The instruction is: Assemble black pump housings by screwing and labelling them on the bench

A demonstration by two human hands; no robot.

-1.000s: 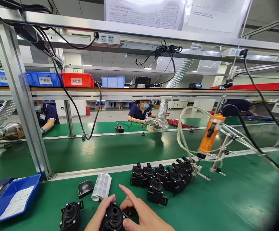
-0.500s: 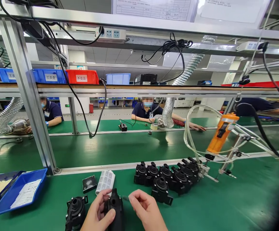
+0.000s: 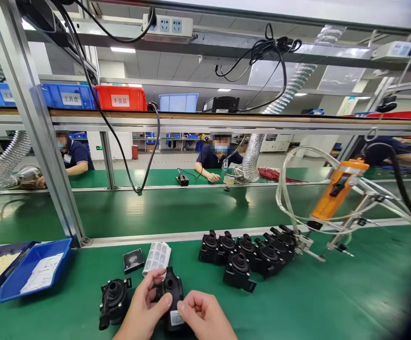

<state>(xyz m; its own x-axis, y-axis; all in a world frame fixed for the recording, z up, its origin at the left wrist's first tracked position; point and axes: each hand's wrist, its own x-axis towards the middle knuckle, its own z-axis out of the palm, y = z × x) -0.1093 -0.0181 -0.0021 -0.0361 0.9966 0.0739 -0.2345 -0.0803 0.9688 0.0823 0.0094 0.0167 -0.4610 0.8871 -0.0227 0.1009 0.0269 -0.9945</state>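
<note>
My left hand (image 3: pixel 145 309) grips a black plastic pump housing (image 3: pixel 172 293), held on its side just above the green mat. A small white label (image 3: pixel 177 318) sits on the housing's lower face, and the closed fingers of my right hand (image 3: pixel 203 316) press on it. A second black pump housing (image 3: pixel 113 301) lies on the mat just left of my left hand. A roll of white labels (image 3: pixel 157 257) and a small black square part (image 3: pixel 133 260) lie right behind my hands.
Several black pump housings (image 3: pixel 248 255) are grouped at centre right, one set apart in front. An orange electric screwdriver (image 3: pixel 336 191) hangs over a metal fixture on the right. Blue trays (image 3: pixel 35 269) sit at the left. Two people sit across the green conveyor (image 3: pixel 177 210).
My right hand has closed in from beside the housing onto its lower face, where a white label now shows. The housing stays turned on its side in my left hand. The view tilted down.
</note>
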